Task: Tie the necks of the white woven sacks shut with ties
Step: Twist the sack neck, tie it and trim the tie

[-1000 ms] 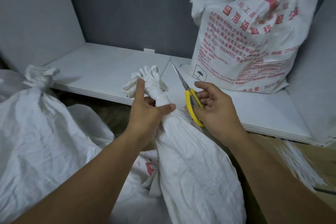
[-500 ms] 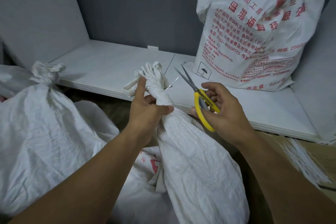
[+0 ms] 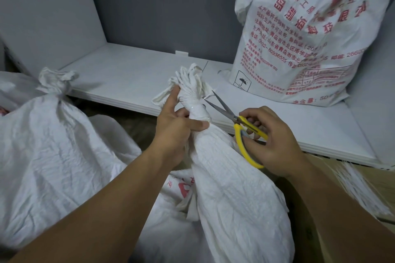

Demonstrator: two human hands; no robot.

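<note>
Left hand: yours grips the gathered neck of the middle sack. The fingers curl round it, the thumb presses across just below the tie, and the index finger lies straight up the ruffle.
Right hand: yours holds the yellow scissors, fingers hooked through the loops, blades apart.
Blade tips: just beside the tie's loose tail; can't tell if they touch.
Middle sack: between your arms, leaning below the white shelf.
Other sacks: tied sack at left; printed sack upright on the shelf.
Spare ties: bundle at far right.
</note>
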